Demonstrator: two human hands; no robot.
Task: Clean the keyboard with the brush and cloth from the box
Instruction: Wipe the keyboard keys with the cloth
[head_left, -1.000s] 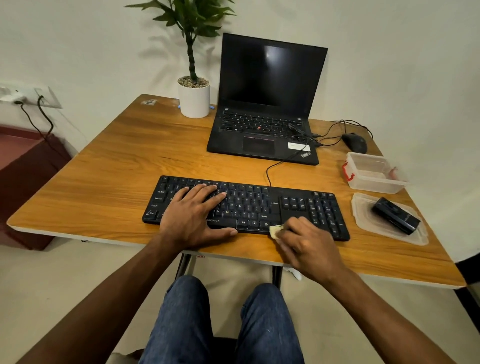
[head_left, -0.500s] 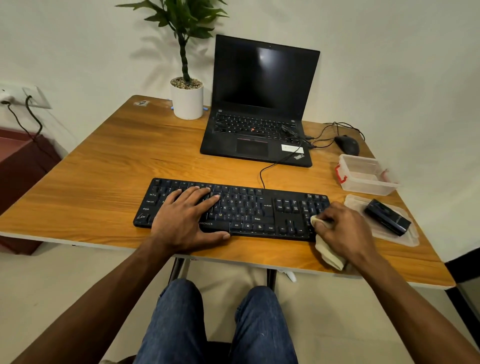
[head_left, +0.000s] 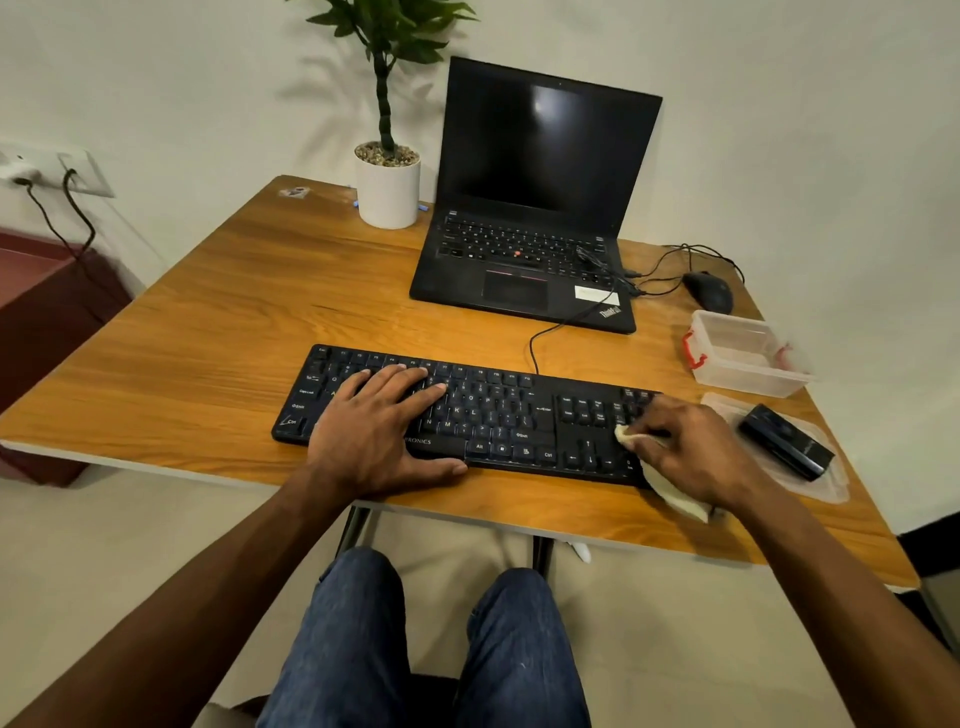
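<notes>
Moving rightward from the keyboard's near edge below the arrow keys, the right hand (head_left: 691, 457) now works a pale cloth (head_left: 670, 493) over the number-pad end of the black keyboard (head_left: 493, 415), fingers curled round the fabric while a loose tail trails onto the desk (head_left: 208, 364). The left hand (head_left: 379, 431) lies flat, fingers spread across the letter keys and holding nothing, apparently to pin the board against the wiping strokes. To the right, the clear box (head_left: 743, 358) stands open beside its lid (head_left: 831, 488), on which rests a black object, likely the brush (head_left: 784, 449), within easy reach. Behind sit a laptop (head_left: 535, 208), mouse (head_left: 709, 291) and potted plant (head_left: 387, 176).
</notes>
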